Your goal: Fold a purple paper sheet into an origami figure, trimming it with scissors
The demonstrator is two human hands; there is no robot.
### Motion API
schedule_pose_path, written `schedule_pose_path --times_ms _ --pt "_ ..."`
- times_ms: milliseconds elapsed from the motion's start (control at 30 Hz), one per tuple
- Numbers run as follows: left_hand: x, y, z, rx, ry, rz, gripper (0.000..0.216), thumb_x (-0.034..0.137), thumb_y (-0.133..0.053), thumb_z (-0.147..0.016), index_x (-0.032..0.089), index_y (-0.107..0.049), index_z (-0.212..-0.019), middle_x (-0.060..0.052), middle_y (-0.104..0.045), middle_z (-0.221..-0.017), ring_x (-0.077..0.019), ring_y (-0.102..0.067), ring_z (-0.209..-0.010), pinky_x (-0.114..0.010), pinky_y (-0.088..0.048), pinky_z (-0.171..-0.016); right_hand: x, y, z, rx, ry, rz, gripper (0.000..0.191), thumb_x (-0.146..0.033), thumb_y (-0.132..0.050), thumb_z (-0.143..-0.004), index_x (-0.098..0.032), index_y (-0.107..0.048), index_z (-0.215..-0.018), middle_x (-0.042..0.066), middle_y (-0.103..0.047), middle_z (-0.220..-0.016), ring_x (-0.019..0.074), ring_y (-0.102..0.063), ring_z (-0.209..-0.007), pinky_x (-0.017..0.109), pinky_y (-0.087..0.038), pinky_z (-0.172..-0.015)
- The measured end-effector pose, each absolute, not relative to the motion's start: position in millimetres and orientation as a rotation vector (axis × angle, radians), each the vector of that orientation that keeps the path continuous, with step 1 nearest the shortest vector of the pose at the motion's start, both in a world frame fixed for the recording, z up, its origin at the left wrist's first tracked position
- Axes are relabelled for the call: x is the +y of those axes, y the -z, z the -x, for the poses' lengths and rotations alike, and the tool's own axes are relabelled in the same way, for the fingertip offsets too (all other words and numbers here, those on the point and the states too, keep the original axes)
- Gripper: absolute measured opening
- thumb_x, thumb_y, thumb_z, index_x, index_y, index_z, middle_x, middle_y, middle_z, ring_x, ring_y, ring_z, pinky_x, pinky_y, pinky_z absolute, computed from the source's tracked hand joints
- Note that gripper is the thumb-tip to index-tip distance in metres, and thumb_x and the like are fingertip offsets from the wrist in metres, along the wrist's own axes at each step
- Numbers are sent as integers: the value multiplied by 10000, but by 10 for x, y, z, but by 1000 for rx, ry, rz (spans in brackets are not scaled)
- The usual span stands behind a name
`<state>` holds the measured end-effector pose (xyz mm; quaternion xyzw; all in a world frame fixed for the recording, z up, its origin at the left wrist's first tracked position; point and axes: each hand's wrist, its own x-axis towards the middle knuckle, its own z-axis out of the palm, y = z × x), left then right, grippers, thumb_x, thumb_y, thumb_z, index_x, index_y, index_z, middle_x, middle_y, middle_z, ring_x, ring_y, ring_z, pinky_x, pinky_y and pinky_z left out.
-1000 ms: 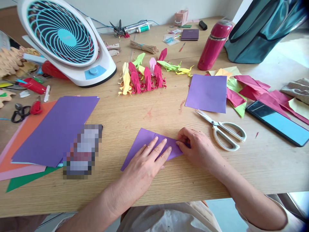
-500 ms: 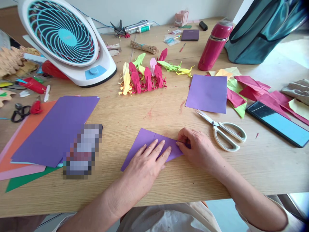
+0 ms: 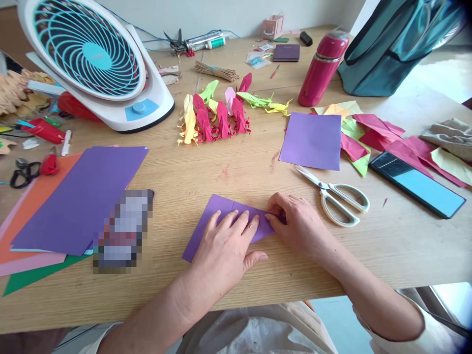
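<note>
A folded purple paper [image 3: 210, 216] lies on the wooden table [image 3: 236, 167] close to the front edge. My left hand [image 3: 224, 248] rests flat on it, fingers stretched out and pressing the paper down. My right hand [image 3: 297, 223] pinches the paper's right corner with curled fingers. White-handled scissors [image 3: 337, 196] lie just right of my right hand. A flat purple square sheet [image 3: 311, 141] sits behind the scissors.
A white and teal fan [image 3: 92, 59] stands at the back left. Large coloured sheets [image 3: 70, 201] lie at left with a blurred object on them. Folded paper figures [image 3: 217, 115] sit mid-table. A red bottle [image 3: 320, 66], teal bag [image 3: 391, 44], phone [image 3: 416, 189] and paper scraps [image 3: 372, 135] are at right.
My left hand has slid slightly back toward me on the purple paper, its fingers drawn closer together. My right hand holds the same corner. The view shifted a little.
</note>
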<state>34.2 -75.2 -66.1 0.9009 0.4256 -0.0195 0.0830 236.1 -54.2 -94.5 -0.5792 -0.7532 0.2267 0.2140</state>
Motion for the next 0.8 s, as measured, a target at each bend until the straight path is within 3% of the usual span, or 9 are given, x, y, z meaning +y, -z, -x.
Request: schedule_pose_path --times_ms 167,367,633,800 --pt "-725 640 -435 1346 51 -2690 664 658 -517 -904 180 -571 -1361 -140 -650 -1308 -351 -590 -1139 -676 -265 -1126 -542 921 -2346 -2073 -605 1629 126 -138 -593 -826 -213 -491 -823 6 -614 -779 170 -547 -730 306 -347 -702" --pt "-716 597 -490 1350 82 -2739 618 633 -546 -901 179 -609 -1316 -123 -689 -1200 -332 -616 -1053 -708 -238 -1122 -718 854 -2636 -1864 -605 1602 62 -166 -521 -931 -207 -567 -934 29 -628 -913 146 -571 -736 279 -420 -675" --pt "-734 589 -517 1386 154 -2765 600 530 -666 -876 173 -595 -1353 -136 -667 -1276 -351 -615 -1124 -695 -237 -1143 -1275 936 -2861 -1957 -457 1551 256 -140 -445 -994 -207 -633 -1155 70 -621 -974 186 -589 -850 328 -478 -745" --pt "-753 599 -532 1387 176 -2767 606 494 -691 -872 167 -584 -1370 -143 -662 -1288 -355 -603 -1167 -697 -222 -1153 -1224 996 -2797 -2077 -325 1516 347 -123 -437 -993 -155 -603 -1296 88 -582 -922 189 -559 -792 343 -480 -708"
